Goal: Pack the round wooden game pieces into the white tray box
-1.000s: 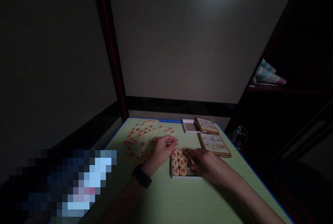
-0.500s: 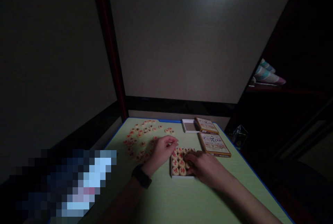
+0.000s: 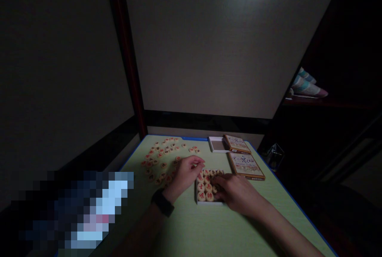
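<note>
A shallow white box (image 3: pixel 197 193) stands on the table with rows of round wooden Chinese chess pieces (image 3: pixel 201 196) in it, marked in red and dark characters. Over the box's right half, my right hand (image 3: pixel 238 191) has its fingers bent down around a chess piece, mostly hidden beneath them. My left hand (image 3: pixel 186 172), with a dark watch (image 3: pixel 162 202) on its wrist, hovers at the box's upper left edge. Its thumb and fingers are drawn together; whatever lies between them does not show. Loose chess pieces (image 3: pixel 163 165) are scattered to the left of that hand.
Behind the box stands an open white tray (image 3: pixel 210 145) beside a printed box lid (image 3: pixel 238 142). A second printed lid (image 3: pixel 246 165) lies to the right. The green table (image 3: pixel 191 229) has a blue edge, with walls at the back and left.
Both hands stay almost where they were. My right fingers have shifted very slightly over the box, and the scattered pieces look the same.
</note>
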Demonstrator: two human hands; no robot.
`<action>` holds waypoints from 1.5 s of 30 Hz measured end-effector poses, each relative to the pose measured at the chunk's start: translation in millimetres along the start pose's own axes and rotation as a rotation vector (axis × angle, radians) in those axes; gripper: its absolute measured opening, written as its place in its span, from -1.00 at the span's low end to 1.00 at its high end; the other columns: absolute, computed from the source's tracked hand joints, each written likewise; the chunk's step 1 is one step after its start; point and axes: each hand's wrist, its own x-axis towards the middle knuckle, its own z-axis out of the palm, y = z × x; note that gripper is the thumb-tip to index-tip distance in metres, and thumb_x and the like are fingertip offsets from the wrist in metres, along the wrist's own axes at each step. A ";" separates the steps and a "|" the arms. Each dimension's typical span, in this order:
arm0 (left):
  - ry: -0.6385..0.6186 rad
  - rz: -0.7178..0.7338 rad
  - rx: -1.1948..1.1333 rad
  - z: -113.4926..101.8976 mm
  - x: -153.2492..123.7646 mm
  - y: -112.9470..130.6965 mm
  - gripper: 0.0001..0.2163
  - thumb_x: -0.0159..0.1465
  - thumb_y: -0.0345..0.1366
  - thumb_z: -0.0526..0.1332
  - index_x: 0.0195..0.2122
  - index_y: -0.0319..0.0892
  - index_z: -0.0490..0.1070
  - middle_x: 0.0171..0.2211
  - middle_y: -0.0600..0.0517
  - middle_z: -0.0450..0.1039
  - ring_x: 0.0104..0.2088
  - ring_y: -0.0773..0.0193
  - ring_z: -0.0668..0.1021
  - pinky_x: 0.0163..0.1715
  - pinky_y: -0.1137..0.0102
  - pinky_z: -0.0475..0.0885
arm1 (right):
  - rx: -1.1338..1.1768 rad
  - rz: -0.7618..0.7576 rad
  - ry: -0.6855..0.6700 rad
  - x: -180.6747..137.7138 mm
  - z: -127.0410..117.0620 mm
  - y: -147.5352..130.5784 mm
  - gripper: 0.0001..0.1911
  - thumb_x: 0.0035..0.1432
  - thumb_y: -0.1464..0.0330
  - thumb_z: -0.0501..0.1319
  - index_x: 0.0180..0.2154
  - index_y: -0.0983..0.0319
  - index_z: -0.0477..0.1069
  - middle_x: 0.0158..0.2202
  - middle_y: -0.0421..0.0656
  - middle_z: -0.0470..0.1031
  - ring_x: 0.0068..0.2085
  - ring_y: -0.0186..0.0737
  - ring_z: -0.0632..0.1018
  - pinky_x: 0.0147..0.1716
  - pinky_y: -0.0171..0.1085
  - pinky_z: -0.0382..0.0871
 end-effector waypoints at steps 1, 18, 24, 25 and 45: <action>0.002 0.007 0.006 0.1 0.2 -0.5 -0.91 0.10 -0.34 0.32 -0.38 -0.24 0.53 -0.42 0.01 0.57 -0.59 0.39 0.49 -0.59 0.51 0.36 | -0.001 0.005 0.004 -0.1 0.3 0.0 -0.84 0.16 0.38 0.24 -0.18 0.19 0.49 -0.23 -0.10 0.60 -0.24 -0.14 0.58 -0.36 -0.28 0.15; 0.012 0.016 0.005 1.9 2.0 -6.3 -0.94 0.09 -0.40 0.30 -0.39 -0.24 0.53 -0.40 -0.03 0.59 -0.44 0.30 0.56 -0.47 0.49 0.44 | -0.074 -0.019 0.040 2.0 7.3 -1.1 -0.63 0.18 0.37 0.23 0.04 0.09 0.48 -0.16 -0.10 0.61 -0.26 -0.12 0.62 -0.36 -0.28 0.23; -0.005 0.018 0.006 2.0 1.5 -6.8 -0.92 0.10 -0.39 0.27 -0.38 -0.24 0.53 -0.40 -0.03 0.59 -0.46 0.30 0.56 -0.48 0.47 0.44 | -0.089 -0.004 0.034 2.3 6.3 -3.7 -0.74 0.17 0.37 0.23 -0.09 0.13 0.53 -0.22 -0.10 0.62 -0.30 -0.14 0.61 -0.40 -0.30 0.20; -0.006 0.018 0.006 2.0 1.4 -6.6 -0.92 0.10 -0.39 0.27 -0.38 -0.24 0.53 -0.40 -0.03 0.59 -0.45 0.30 0.56 -0.48 0.47 0.45 | -0.087 -0.002 0.033 2.5 6.4 -3.8 -0.75 0.17 0.37 0.23 -0.10 0.13 0.54 -0.24 -0.10 0.62 -0.30 -0.14 0.61 -0.40 -0.30 0.19; 0.009 -0.017 0.005 -8.2 2.2 3.5 -0.88 0.08 -0.29 0.31 -0.38 -0.23 0.53 -0.42 0.00 0.55 -0.58 0.40 0.46 -0.66 0.55 0.26 | 0.093 0.044 0.024 -7.3 -17.1 7.2 -0.58 0.09 0.45 0.24 0.01 0.12 0.54 -0.19 -0.09 0.67 -0.21 -0.10 0.63 -0.28 -0.29 0.31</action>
